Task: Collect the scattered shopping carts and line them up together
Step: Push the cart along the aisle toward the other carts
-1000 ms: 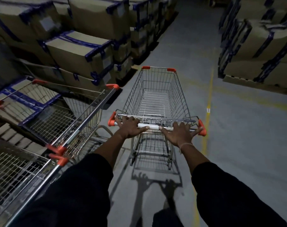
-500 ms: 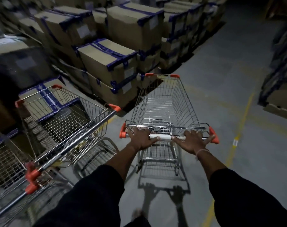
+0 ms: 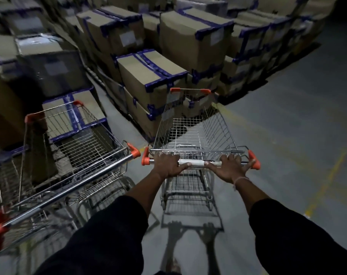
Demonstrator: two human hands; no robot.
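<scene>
As the view swings left, the pushed cart point(image 3: 192, 135) has turned with it: a second ago its nose pointed down the open aisle beside the yellow floor line point(image 3: 325, 187), and now it points at the stacked cartons point(image 3: 149, 76), its front rim just short of them. Both hands are on the push bar — the left hand point(image 3: 167, 165) near the orange end cap, the right hand point(image 3: 231, 168) toward the other end, fingers of each curled over the bar and clamped on it. The parked cart point(image 3: 73, 147) on the left, which sat lower and off to the side before, is now just beside the pushed one, its handle end point(image 3: 133, 150) nearly level with the left end of the bar, apart by a narrow gap. That reads as the lining-up step well along: the pushed cart looks set to slot in side by side. The risk, as I judge it, is the nose knocking the cartons.
</scene>
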